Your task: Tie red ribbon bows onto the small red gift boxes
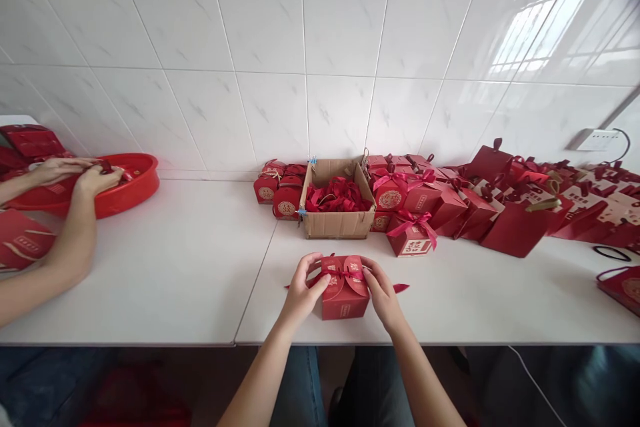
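Observation:
A red gift box [345,303] with gold print stands on the white table in front of me. Across its top runs a red ribbon [354,274], and its loose ends stick out past both sides. My left hand [307,287] is closed around the box's left side, with the thumb on the top near the ribbon. On the opposite side my right hand [381,290] grips the box, its fingers behind and along the edge. Just beyond, a cardboard carton [337,225] holds a heap of red ribbons [340,195].
Red boxes with bows [413,237] and many red gift bags [515,223] line the wall on the right. Small red boxes [287,199] stand left of the carton. At far left, a co-worker's hands [97,180] work over a red basin [135,193]. A socket strip [597,140] is at right.

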